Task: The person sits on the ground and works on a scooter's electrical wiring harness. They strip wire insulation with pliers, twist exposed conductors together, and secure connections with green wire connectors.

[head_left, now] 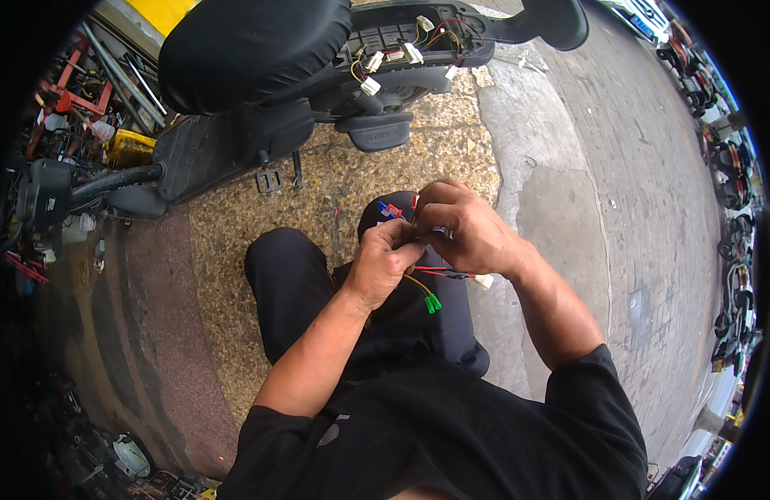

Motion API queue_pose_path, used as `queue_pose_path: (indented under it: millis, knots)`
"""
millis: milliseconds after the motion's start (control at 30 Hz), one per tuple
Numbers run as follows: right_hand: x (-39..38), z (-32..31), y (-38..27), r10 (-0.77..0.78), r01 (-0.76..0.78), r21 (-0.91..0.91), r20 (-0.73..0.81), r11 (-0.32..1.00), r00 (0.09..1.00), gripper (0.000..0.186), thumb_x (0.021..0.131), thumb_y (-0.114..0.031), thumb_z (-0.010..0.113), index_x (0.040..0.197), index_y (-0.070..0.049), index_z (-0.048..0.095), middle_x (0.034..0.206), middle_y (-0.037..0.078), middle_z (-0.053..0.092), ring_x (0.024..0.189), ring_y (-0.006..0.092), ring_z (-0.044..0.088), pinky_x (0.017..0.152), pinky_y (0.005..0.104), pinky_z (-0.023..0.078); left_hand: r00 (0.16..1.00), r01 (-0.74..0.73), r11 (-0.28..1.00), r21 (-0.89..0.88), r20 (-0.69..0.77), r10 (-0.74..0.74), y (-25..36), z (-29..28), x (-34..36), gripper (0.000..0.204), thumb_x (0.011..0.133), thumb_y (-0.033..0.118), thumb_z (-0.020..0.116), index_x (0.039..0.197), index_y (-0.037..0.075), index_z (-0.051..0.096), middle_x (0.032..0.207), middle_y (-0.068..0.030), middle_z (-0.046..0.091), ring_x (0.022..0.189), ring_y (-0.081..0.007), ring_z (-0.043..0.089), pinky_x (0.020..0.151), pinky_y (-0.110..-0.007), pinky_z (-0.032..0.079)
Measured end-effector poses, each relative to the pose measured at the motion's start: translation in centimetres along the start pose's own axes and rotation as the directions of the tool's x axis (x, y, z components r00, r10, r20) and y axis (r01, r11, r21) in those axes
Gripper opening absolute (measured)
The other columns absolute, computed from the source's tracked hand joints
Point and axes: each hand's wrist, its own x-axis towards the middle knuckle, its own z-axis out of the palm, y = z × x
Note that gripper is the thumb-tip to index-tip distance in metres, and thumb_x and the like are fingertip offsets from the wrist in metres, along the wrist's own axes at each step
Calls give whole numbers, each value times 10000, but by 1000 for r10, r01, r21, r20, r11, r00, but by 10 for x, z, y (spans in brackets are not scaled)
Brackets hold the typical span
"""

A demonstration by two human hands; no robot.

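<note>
Above my right knee, my left hand (383,263) and my right hand (470,227) meet with fingertips pinched together on a bundle of wires. The exact spot they pinch is hidden behind the fingers. Blue and red connectors (391,211) stick out past the left fingers. Below the hands, red wires (435,270) run to a white plug (483,282). A yellow wire hangs down to a pair of green connectors (433,303), close to the thigh.
An electric scooter with a black seat (252,50) stands ahead. White plugs (370,86) on loose wires hang from its opened rear frame. Metal parts and a red frame (81,79) crowd the left. Parked scooters (727,175) line the far right, beyond grey paving (635,183).
</note>
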Motion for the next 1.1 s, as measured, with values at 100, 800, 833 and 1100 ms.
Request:
queue_pose_path:
  millis: [100,800,833,1100]
  knots:
    - [-4,1,0,19,-19,-8,-8,1000,1000,197,682,48,729,842,-34,649,980,119,621,1004,342,602,847,426,494,1000,20,999,-33,-12,-21,2,2,-1,80,879,-1,612,948,-2,652,770,-5,630,628,-49,511,570,-219,395]
    - [-22,43,-6,-52,-7,-155,-371,988,927,240,688,3,689,907,-23,594,1275,164,557,1309,468,433,1062,558,375,986,-124,980,-154,-132,104,-8,7,-5,95,932,37,587,863,65,645,745,35,595,641,-34,501,581,-206,402]
    - [-23,47,-6,-41,-22,-154,-394,988,918,235,691,4,686,906,-22,594,1279,168,555,1309,471,433,1064,558,373,985,-128,979,-156,-133,107,-9,6,-5,96,930,38,587,860,67,645,743,37,594,640,-34,502,580,-206,403]
    - [-29,61,-8,99,-137,-44,-488,990,867,182,715,41,665,866,-26,587,1242,194,591,1295,468,471,1080,542,381,984,-141,983,-118,-128,126,-11,4,-7,105,930,49,586,845,72,645,735,36,587,633,-35,498,571,-210,403]
